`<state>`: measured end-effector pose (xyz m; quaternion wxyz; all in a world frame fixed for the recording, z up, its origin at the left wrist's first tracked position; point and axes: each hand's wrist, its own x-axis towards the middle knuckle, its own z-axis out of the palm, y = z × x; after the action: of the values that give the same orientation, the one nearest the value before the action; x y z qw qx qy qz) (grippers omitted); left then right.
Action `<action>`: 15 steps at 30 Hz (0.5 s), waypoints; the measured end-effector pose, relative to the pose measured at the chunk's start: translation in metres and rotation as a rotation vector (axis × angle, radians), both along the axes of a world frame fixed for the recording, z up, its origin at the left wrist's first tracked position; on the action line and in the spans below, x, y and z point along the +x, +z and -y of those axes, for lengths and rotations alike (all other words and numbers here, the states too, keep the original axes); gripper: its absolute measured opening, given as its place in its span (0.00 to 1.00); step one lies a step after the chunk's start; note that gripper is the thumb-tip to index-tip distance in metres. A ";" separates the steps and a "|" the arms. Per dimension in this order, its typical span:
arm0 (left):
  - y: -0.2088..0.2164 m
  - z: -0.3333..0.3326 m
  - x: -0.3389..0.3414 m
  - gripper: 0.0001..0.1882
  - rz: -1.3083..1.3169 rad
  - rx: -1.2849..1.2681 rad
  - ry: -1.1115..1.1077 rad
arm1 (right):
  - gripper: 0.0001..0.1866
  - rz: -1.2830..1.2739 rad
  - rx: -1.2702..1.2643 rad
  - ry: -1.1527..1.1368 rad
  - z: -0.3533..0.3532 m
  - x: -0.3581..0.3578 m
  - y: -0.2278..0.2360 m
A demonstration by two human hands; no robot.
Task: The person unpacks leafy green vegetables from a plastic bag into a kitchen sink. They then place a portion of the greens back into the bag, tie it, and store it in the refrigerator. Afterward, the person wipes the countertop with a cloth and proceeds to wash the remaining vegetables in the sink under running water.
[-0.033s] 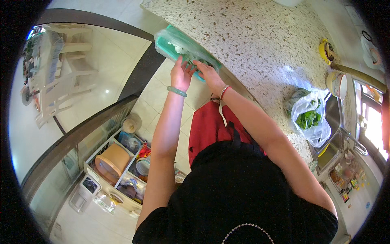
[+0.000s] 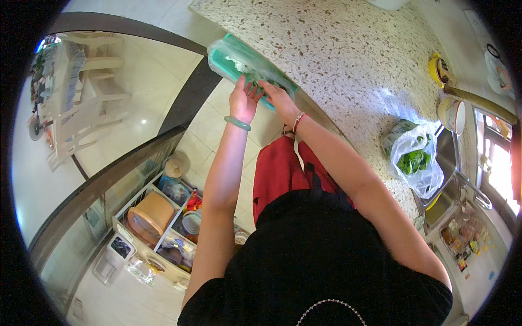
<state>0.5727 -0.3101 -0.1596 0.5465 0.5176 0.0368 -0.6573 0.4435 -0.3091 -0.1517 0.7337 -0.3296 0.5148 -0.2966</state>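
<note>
Half-curled, my fingers [image 2: 267, 87] are meeting over likely soft, light greens [image 2: 254, 80].
Best pinching mid-bunch; grip I can't tell.

Turquoise container [image 2: 223, 61] is looking like smooth plastic, its clear liner [image 2: 260, 64] showing thin, creased, shiny film. Speckled countertop [image 2: 326, 65] is reading as polished stone and catching glare, sink [image 2: 448, 149] is showing smooth metal, white bag [image 2: 429, 182] is looking like crinkly translucent plastic. Green bangle [image 2: 237, 123] is looking glossy; black shirt [image 2: 326, 255] is showing matt cloth, floor tiles [image 2: 152, 92] shiny.
</note>
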 end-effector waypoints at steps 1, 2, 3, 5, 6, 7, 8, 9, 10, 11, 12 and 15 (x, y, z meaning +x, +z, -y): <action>-0.002 0.000 0.001 0.25 0.014 0.015 -0.005 | 0.26 -0.041 0.022 0.027 0.006 0.004 -0.015; -0.005 0.001 0.002 0.24 0.010 0.019 -0.011 | 0.26 -0.079 0.042 0.051 0.017 0.007 -0.030; -0.008 0.001 0.002 0.23 0.006 0.023 -0.017 | 0.27 -0.117 0.062 0.075 0.023 0.009 -0.043; -0.015 0.002 0.003 0.21 -0.010 0.037 -0.011 | 0.26 -0.104 0.125 0.038 0.028 0.017 -0.047; -0.018 0.003 0.003 0.21 -0.004 0.038 -0.006 | 0.25 -0.098 0.156 0.017 0.031 0.021 -0.049; -0.017 0.005 -0.002 0.20 -0.003 0.035 -0.005 | 0.25 -0.101 0.136 -0.004 0.032 0.023 -0.055; -0.013 0.007 -0.004 0.19 -0.002 0.032 -0.008 | 0.24 -0.106 0.104 0.029 0.032 0.024 -0.061; -0.014 0.010 -0.003 0.20 -0.035 -0.011 -0.031 | 0.24 -0.111 0.072 0.059 0.031 0.024 -0.065; -0.015 0.010 -0.004 0.20 -0.038 -0.016 -0.048 | 0.23 -0.121 0.041 0.087 0.030 0.021 -0.069; -0.014 0.009 -0.002 0.21 -0.043 -0.024 -0.049 | 0.23 -0.181 -0.005 0.110 0.028 0.020 -0.056; -0.014 0.008 -0.001 0.21 -0.047 -0.032 -0.053 | 0.24 -0.241 -0.051 0.132 0.021 0.016 -0.042; 0.012 0.002 -0.005 0.24 -0.039 -0.042 -0.031 | 0.26 -0.132 0.002 0.060 0.012 -0.004 0.006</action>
<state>0.5681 -0.3116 -0.1479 0.5461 0.4936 0.0256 -0.6764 0.4394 -0.3206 -0.1455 0.7071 -0.3628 0.5523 -0.2517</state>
